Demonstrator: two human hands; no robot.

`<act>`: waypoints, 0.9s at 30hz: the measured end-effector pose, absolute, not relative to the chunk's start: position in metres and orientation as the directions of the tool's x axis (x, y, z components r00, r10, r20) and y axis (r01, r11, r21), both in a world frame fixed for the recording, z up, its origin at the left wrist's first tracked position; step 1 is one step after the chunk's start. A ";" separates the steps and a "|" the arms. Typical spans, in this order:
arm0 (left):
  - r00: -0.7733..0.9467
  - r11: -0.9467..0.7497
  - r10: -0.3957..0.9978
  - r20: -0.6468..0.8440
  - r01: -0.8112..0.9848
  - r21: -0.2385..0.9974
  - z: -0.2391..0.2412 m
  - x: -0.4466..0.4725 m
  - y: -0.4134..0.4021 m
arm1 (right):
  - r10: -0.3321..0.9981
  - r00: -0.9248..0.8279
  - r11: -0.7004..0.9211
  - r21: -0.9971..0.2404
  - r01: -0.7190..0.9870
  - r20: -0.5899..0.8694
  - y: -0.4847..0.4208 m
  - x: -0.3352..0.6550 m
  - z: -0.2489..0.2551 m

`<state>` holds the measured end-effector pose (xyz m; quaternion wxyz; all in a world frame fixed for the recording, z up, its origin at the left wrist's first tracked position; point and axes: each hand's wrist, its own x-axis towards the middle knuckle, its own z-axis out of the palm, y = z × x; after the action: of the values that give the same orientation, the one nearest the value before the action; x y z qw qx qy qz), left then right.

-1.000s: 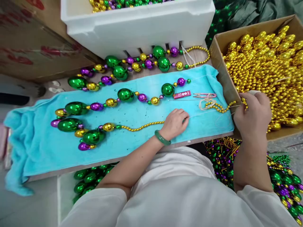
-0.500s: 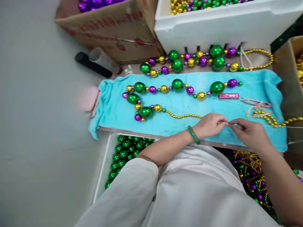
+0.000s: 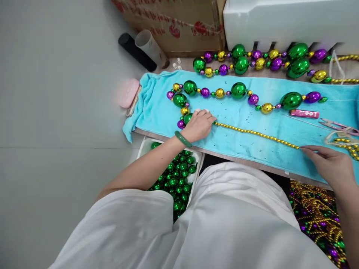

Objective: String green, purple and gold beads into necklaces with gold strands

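Observation:
A strand of large green, purple and gold beads (image 3: 238,90) lies in a bend on the turquoise towel (image 3: 157,108). My left hand (image 3: 199,125), with a green bangle at the wrist, is closed over the strand's lower end and partly hides a green bead. From there a thin gold bead chain (image 3: 256,132) runs straight to the right. Its far end is pinched between the fingertips of my right hand (image 3: 328,160). Above my right hand lie a pink box (image 3: 304,114), pink-handled snips (image 3: 339,127) and a long thin needle-like rod.
Behind the towel lies a finished-looking looped bead necklace (image 3: 259,63) before a white foam box (image 3: 280,22). A cardboard box (image 3: 179,26), black bottle (image 3: 137,52) and clear cup (image 3: 151,46) stand at back left. Below are green beads (image 3: 174,181) and a heap of gold chains (image 3: 316,213).
My hands, together before, are now apart: the left moved left to the large beads, the right moved right. The gold chain is now stretched straight. The view has shifted left.

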<state>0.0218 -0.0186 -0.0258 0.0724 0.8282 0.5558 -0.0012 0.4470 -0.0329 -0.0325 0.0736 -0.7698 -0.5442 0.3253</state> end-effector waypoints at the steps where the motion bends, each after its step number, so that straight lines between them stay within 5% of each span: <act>1: 0.375 -0.366 0.923 -0.085 0.924 0.106 -0.028 0.022 -0.021 | 0.883 0.220 -0.413 -0.464 0.784 -0.416 -0.033 0.446 -0.031; 6: 0.351 -0.345 0.932 -0.093 0.936 0.074 -0.030 0.017 -0.031 | 0.886 0.270 -0.443 -0.513 0.735 -0.378 -0.033 0.444 -0.028; 14: 0.367 -0.366 0.930 0.005 0.926 0.094 -0.035 0.000 -0.039 | 0.944 0.111 -0.248 -0.447 0.860 -0.310 -0.035 0.426 -0.034; 19: 0.420 -0.422 0.906 0.055 0.907 0.011 -0.040 -0.005 -0.043 | 0.946 0.127 -0.278 -0.542 0.793 -0.300 -0.035 0.426 -0.044; 23: 0.409 -0.411 0.911 0.050 0.910 0.055 -0.035 -0.010 -0.052 | 0.911 0.081 -0.334 -0.608 0.720 -0.404 -0.046 0.431 -0.031; 27: 0.451 -0.448 0.892 0.038 0.865 0.226 -0.035 -0.025 -0.066 | 0.800 -0.046 -0.418 -0.610 0.673 -0.599 -0.068 0.435 -0.020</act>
<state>-0.0254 -0.0665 -0.0349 0.0873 0.8474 0.5182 0.0758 0.4349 -0.0683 -0.0199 0.0654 -0.6876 -0.5353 0.4861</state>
